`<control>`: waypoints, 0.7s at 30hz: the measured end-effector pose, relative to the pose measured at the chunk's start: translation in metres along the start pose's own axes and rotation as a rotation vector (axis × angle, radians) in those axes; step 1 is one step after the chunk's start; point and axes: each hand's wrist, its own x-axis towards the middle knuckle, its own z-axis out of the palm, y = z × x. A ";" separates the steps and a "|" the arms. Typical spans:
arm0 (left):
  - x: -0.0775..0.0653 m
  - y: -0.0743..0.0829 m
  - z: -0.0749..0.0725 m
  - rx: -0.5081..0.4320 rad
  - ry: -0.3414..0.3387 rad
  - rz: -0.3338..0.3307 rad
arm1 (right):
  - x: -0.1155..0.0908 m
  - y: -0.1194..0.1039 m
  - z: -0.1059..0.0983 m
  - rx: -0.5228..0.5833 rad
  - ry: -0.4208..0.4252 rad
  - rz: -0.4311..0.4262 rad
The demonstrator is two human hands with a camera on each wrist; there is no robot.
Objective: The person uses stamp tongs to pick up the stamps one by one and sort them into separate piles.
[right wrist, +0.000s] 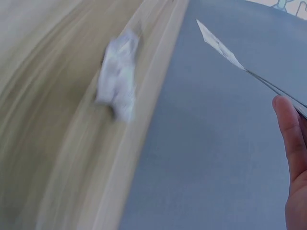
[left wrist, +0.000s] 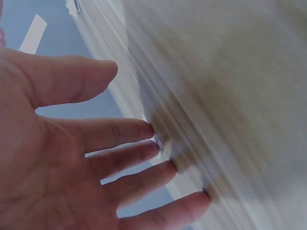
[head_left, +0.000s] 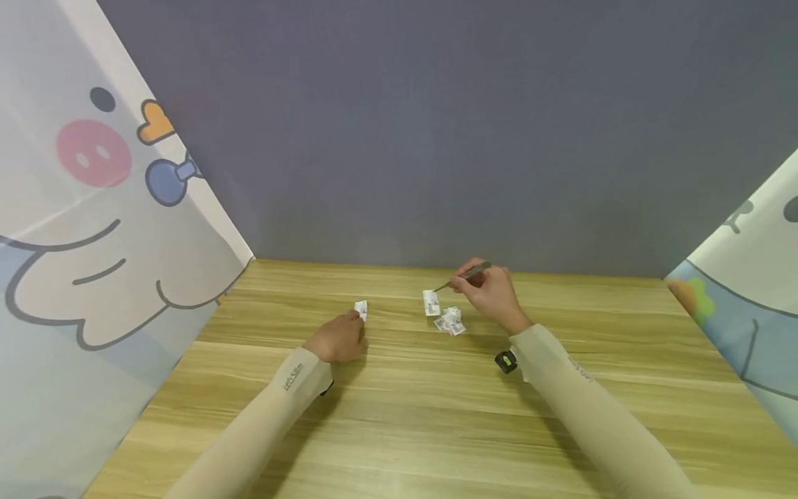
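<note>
My right hand (head_left: pixel 495 298) grips a pair of tweezers (head_left: pixel 479 269), their tips pointing left. At those tips hangs a small white printed slip (head_left: pixel 431 303); the right wrist view shows this slip (right wrist: pixel 218 44) held clear of the tabletop. Just below it lies a loose pile of similar slips (head_left: pixel 450 321), blurred in that wrist view. Farther left, my left hand (head_left: pixel 339 337) rests its fingertips on the table at another white slip (head_left: pixel 361 307), partly covering it. In the left wrist view the fingers (left wrist: pixel 139 189) are extended and the thumb stands apart.
The wood-grain tabletop (head_left: pixel 399 416) meets a plain grey panel (head_left: pixel 436 138) at the back. Cartoon-printed panels (head_left: pixel 187 256) border the left and right sides. A small black device (head_left: pixel 506 361) sits at the right wrist.
</note>
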 end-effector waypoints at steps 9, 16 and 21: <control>-0.003 -0.001 -0.008 0.074 -0.003 -0.044 | 0.010 -0.037 0.024 0.024 -0.012 0.003; -0.006 -0.004 -0.012 0.067 -0.019 -0.049 | 0.014 -0.009 0.048 0.034 -0.053 0.012; -0.007 -0.006 -0.013 0.030 -0.032 -0.039 | 0.019 -0.006 0.062 0.032 -0.052 -0.021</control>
